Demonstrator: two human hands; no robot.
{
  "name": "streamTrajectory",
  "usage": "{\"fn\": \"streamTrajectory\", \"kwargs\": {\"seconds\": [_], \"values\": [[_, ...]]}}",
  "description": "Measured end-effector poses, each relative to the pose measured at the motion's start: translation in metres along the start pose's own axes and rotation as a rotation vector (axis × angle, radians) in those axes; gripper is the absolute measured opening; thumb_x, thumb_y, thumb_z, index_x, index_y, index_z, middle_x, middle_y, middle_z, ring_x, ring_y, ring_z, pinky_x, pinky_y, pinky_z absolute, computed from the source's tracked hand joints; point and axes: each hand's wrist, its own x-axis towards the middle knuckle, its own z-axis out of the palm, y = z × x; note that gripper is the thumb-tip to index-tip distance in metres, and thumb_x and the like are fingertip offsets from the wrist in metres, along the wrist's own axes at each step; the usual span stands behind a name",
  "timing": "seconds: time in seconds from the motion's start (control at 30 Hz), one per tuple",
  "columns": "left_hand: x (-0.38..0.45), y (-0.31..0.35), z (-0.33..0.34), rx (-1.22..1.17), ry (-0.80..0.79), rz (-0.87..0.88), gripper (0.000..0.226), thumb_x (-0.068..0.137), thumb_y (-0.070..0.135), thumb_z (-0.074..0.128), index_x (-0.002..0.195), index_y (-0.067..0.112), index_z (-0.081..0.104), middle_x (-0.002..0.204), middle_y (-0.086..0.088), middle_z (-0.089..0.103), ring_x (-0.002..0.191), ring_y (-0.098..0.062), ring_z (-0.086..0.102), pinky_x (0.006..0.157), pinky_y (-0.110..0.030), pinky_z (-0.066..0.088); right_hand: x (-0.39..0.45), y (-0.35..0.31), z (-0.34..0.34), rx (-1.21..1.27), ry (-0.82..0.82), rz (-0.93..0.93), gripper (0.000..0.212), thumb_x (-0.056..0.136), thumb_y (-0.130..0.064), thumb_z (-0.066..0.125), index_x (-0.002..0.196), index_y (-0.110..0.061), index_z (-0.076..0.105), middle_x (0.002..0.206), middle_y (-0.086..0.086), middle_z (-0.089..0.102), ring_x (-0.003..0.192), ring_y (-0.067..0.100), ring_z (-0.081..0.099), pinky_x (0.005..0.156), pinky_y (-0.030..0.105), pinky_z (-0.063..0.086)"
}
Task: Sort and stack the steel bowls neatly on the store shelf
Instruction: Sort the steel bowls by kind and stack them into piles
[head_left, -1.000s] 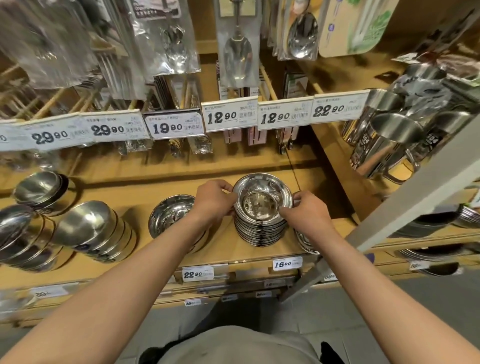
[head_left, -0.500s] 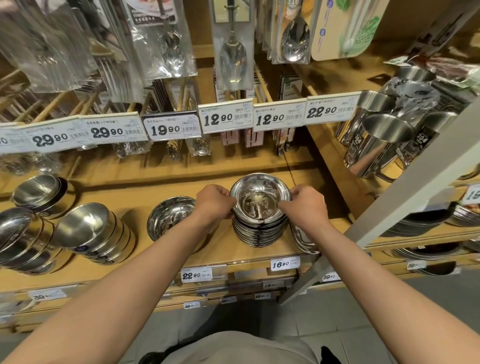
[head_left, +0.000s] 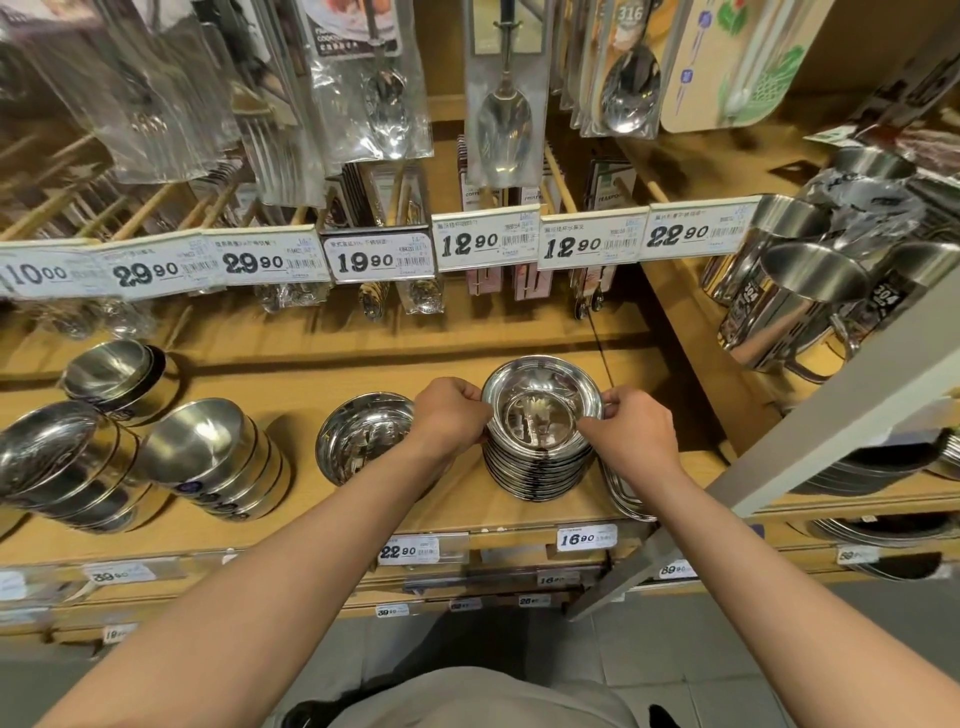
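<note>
A stack of several shallow steel bowls (head_left: 540, 457) stands on the wooden shelf (head_left: 291, 379), right of centre. My left hand (head_left: 449, 418) grips the left rim of the top bowl (head_left: 543, 402). My right hand (head_left: 631, 434) pinches its right rim. To the left of the stack lies another wide steel bowl (head_left: 358, 439), partly hidden behind my left wrist. Further left, three tilted stacks of deeper steel bowls rest on the shelf: one (head_left: 218, 457), one at the far left (head_left: 62, 467), one behind (head_left: 117, 374).
Steel mugs (head_left: 810, 296) stand on the right shelf. Flat steel plates (head_left: 623, 493) lean at the stack's right side. Packaged spoons (head_left: 504, 119) hang above a row of price tags (head_left: 384, 260). A grey slanted post (head_left: 810, 441) crosses at the right.
My right hand slid up from the stack's lower right side to the top bowl's right rim. The left hand kept its hold. The view drew slightly closer.
</note>
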Motion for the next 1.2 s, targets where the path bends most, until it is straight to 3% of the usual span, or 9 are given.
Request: {"fn": "streamTrajectory", "kwargs": {"seconds": [0.1, 0.23, 0.33, 0.43, 0.53, 0.8, 0.87, 1.03, 1.2], "values": [[-0.001, -0.001, 0.000, -0.007, -0.021, 0.008, 0.011, 0.090, 0.000, 0.065, 0.082, 0.007, 0.068, 0.097, -0.016, 0.074, 0.086, -0.025, 0.073, 0.078, -0.043, 0.065, -0.002, 0.000, -0.002, -0.006, -0.022, 0.000, 0.031, 0.084, -0.020, 0.075, 0.110, -0.005, 0.069, 0.089, 0.010, 0.071, 0.080, 0.020, 0.062, 0.066, 0.033, 0.050], [-0.001, -0.002, -0.012, 0.014, -0.036, 0.065, 0.008, 0.090, 0.011, 0.067, 0.083, 0.012, 0.065, 0.079, -0.003, 0.064, 0.070, -0.016, 0.060, 0.078, -0.038, 0.061, -0.009, -0.006, -0.010, -0.037, 0.033, -0.059, 0.053, 0.089, -0.025, 0.070, 0.135, -0.003, 0.057, 0.122, 0.014, 0.062, 0.101, 0.026, 0.058, 0.084, 0.037, 0.048], [-0.003, -0.004, -0.037, -0.024, -0.001, 0.129, 0.018, 0.091, 0.016, 0.066, 0.075, 0.018, 0.059, 0.068, 0.004, 0.056, 0.064, -0.014, 0.053, 0.066, -0.029, 0.054, -0.020, -0.024, -0.009, 0.082, 0.087, -0.203, 0.039, 0.091, -0.022, 0.067, 0.128, -0.011, 0.061, 0.109, 0.000, 0.060, 0.094, 0.016, 0.059, 0.080, 0.033, 0.048], [-0.010, -0.010, -0.078, -0.082, 0.084, 0.159, 0.011, 0.093, 0.016, 0.067, 0.082, 0.018, 0.067, 0.075, 0.005, 0.062, 0.067, -0.009, 0.057, 0.053, -0.015, 0.051, -0.030, -0.048, 0.006, 0.239, -0.041, -0.291, 0.018, 0.096, -0.023, 0.062, 0.113, -0.025, 0.062, 0.096, -0.016, 0.061, 0.087, -0.001, 0.058, 0.071, 0.018, 0.048], [-0.021, -0.022, -0.129, -0.164, 0.120, 0.134, 0.006, 0.095, 0.017, 0.066, 0.096, 0.019, 0.072, 0.087, 0.002, 0.067, 0.083, -0.016, 0.063, 0.078, -0.033, 0.058, -0.035, -0.072, 0.030, 0.331, -0.184, -0.302, 0.014, 0.097, -0.027, 0.061, 0.110, -0.031, 0.061, 0.095, -0.017, 0.062, 0.090, -0.001, 0.059, 0.074, 0.016, 0.044], [-0.058, -0.081, -0.288, -0.262, 0.404, 0.018, 0.011, 0.098, 0.019, 0.064, 0.101, 0.017, 0.074, 0.098, -0.009, 0.074, 0.085, -0.022, 0.068, 0.069, -0.032, 0.057, -0.065, -0.156, 0.109, 0.335, -0.428, -0.318, 0.015, 0.097, -0.036, 0.059, 0.111, -0.041, 0.063, 0.112, -0.010, 0.070, 0.107, 0.014, 0.066, 0.097, 0.040, 0.054], [-0.061, -0.097, -0.324, -0.278, 0.473, 0.002, 0.012, 0.098, 0.015, 0.062, 0.099, 0.017, 0.073, 0.098, -0.009, 0.074, 0.086, -0.023, 0.067, 0.080, -0.038, 0.056, -0.075, -0.182, 0.133, 0.328, -0.464, -0.339, 0.021, 0.098, -0.035, 0.058, 0.117, -0.036, 0.065, 0.113, -0.006, 0.070, 0.109, 0.015, 0.066, 0.101, 0.042, 0.052], [-0.051, -0.136, -0.408, -0.346, 0.538, -0.029, 0.013, 0.097, 0.018, 0.065, 0.101, 0.009, 0.073, 0.093, -0.009, 0.072, 0.081, -0.019, 0.065, 0.074, -0.031, 0.053, -0.096, -0.250, 0.195, 0.376, -0.520, -0.334, 0.011, 0.099, -0.031, 0.061, 0.103, -0.039, 0.066, 0.109, -0.006, 0.069, 0.105, 0.015, 0.066, 0.087, 0.030, 0.054], [-0.026, -0.167, -0.483, -0.313, 0.525, -0.027, 0.016, 0.094, 0.024, 0.066, 0.089, 0.009, 0.070, 0.081, -0.007, 0.071, 0.072, -0.023, 0.066, 0.076, -0.038, 0.052, -0.113, -0.321, 0.257, 0.398, -0.502, -0.310, 0.010, 0.096, -0.026, 0.066, 0.094, -0.036, 0.067, 0.100, -0.005, 0.070, 0.092, 0.016, 0.070, 0.089, 0.040, 0.058]]}}
